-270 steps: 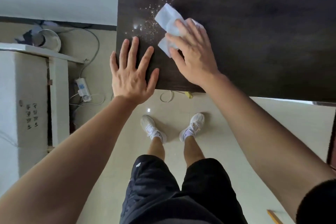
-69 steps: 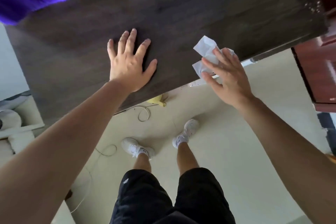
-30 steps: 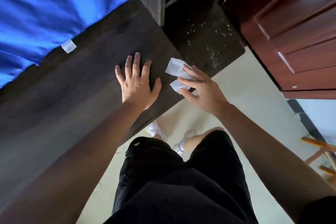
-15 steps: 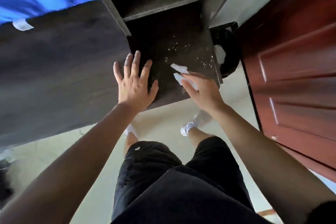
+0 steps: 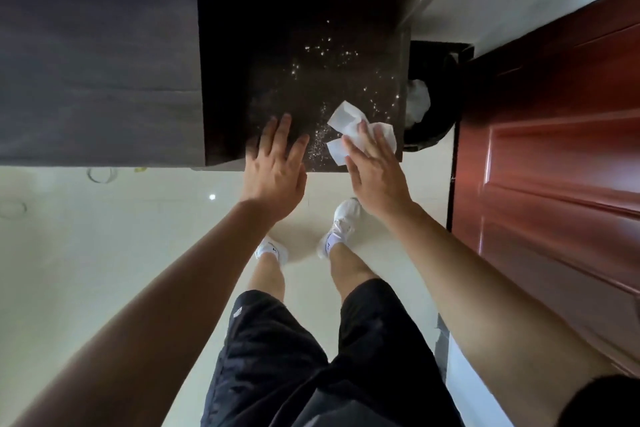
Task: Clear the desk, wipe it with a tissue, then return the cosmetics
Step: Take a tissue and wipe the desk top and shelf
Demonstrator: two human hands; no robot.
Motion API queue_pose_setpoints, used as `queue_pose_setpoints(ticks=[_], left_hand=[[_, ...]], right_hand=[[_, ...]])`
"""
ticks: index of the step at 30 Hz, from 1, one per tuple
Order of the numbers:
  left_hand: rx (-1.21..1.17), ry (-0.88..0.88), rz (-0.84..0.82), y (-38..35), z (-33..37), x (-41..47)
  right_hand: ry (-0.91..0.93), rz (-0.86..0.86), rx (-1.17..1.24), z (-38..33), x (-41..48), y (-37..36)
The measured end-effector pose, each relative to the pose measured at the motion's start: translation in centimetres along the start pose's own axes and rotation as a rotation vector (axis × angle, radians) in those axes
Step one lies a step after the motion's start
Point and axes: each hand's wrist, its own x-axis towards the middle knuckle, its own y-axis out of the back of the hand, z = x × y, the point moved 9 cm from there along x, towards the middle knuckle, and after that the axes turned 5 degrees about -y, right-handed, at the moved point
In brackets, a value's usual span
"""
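We are in the wiping step. Our right hand (image 5: 377, 177) presses the crumpled tissue (image 5: 349, 121) with flat fingers onto the near right corner of the dark desk (image 5: 270, 80), not curled round it. Our left hand (image 5: 277, 166) rests open on the near edge, just beside. White specks (image 5: 329, 52) lie farther in, so the next sweep should gather them, perhaps toward the bin (image 5: 446, 87) on the right. The desk's far part is lost in shadow, and no cosmetics show.
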Motion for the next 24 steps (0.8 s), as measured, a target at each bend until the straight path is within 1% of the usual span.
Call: queue_pose_setpoints(ticks=[3, 7, 11, 14, 16, 18, 21, 24], left_hand=[[0.003, 0.024, 0.033, -1.5, -0.5, 1.1], [0.032, 0.067, 0.106, -3.0, -1.8, 2.1], [0.05, 0.062, 0.148, -3.9, -1.9, 2.0], [0.061, 0.069, 0.151, -4.2, -2.0, 2.2], [0.057, 0.076, 0.154, -4.3, -2.0, 2.1], [0.055, 0.08, 0.159, -4.4, -2.0, 2.0], [0.048, 0.078, 0.174, -4.5, -2.0, 2.1], [0.037, 0.074, 0.19, -4.6, -2.0, 2.0]], right_hand=[[0.023, 0.102, 0.003, 0.4, -0.3, -0.6], [0.133, 0.117, -0.099, 1.2, 3.0, -0.1], [0.056, 0.174, -0.128, 2.4, 9.7, 2.6], [0.013, 0.228, -0.127, 2.4, 11.7, 4.2], [0.013, 0.296, -0.114, 2.1, 9.9, 4.4], [0.037, 0.321, -0.008, 2.0, 6.1, 3.5], [0.054, 0.245, 0.072, 2.2, -0.4, 0.6], [0.059, 0.172, 0.071, 2.5, -2.8, -0.8]])
